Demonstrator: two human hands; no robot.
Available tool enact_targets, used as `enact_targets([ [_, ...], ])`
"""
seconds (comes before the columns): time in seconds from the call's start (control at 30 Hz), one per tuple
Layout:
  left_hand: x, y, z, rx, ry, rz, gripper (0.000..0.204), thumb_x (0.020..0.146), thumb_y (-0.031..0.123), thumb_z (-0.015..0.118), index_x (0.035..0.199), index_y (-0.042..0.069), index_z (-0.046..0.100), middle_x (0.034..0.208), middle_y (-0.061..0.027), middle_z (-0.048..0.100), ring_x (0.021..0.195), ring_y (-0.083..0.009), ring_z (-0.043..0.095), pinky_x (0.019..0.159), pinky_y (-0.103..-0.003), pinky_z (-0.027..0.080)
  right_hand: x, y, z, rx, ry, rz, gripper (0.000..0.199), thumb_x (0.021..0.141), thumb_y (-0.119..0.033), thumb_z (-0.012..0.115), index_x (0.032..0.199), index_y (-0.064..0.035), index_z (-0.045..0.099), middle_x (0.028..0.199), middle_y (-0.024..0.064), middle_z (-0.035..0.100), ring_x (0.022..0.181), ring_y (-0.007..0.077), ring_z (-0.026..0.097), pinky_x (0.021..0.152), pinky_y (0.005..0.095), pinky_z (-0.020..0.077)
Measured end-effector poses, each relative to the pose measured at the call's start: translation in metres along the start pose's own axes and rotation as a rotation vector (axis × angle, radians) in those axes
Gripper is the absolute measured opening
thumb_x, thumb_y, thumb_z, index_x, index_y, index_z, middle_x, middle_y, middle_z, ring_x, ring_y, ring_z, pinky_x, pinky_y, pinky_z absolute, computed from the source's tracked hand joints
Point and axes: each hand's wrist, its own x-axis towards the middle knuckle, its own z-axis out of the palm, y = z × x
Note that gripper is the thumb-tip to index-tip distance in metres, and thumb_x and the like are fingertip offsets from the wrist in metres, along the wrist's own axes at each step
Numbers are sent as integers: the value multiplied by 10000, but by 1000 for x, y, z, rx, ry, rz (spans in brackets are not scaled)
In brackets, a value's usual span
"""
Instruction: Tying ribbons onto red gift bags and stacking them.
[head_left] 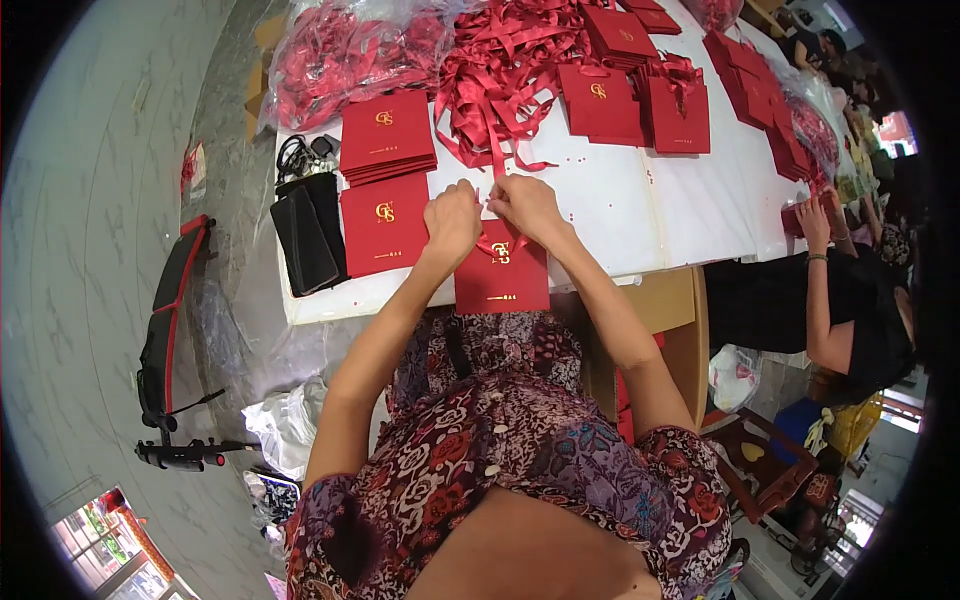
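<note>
A red paper gift bag (502, 280) with a gold emblem lies flat in front of me, its lower part jutting past the table's near edge. At its top edge my left hand (453, 220) and my right hand (528, 208) are close together, fingers pinched on a thin red ribbon (490, 242). Part of the ribbon loops down over the bag's front; the fingers hide the rest. Left of the bag lies another red bag (385, 235), with a stack of red bags (388, 135) behind it. A heap of loose red ribbons (500, 85) spreads beyond my hands.
A black pouch (305, 240) and a coiled cable (300, 155) sit at the white table's (610, 220) left edge. Clear plastic sacks (360, 60) of ribbon stand behind. More bags (620, 105) lie far right. A cardboard box (660, 305) is below; a co-worker (850, 300) works at right.
</note>
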Motion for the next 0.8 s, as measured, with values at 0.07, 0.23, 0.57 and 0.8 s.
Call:
enact_targets([
  [0.07,1,-6,3,-26,18,-10,181,825,185,671,913,35,619,843,-158,670,784,-351,664,676,-454,509,1,3,4,-13,49,-16,187,795,-215,715,817,-43,646,793,134,669,740,318,655,657,419,502],
  [0.23,-5,3,-14,-353,-32,-129,140,805,180,675,860,51,663,762,-119,674,722,-319,669,649,-436,502,-12,2,-8,407,68,145,165,821,-176,701,858,-23,655,791,107,673,714,223,655,660,344,509],
  [0.57,-11,2,-40,-317,206,315,187,796,188,723,914,48,685,937,-114,667,839,-284,607,728,-393,493,-20,-5,-16,832,57,65,185,918,-172,641,965,6,649,828,31,673,744,74,615,677,226,487],
  [0.8,-34,-26,-45,-1092,-90,-130,480,882,228,706,1257,-1,512,1147,-148,641,1037,-200,615,884,-319,500,-18,-4,-57,1132,129,312,189,951,-229,609,1001,-49,636,821,12,660,758,67,610,653,203,481],
])
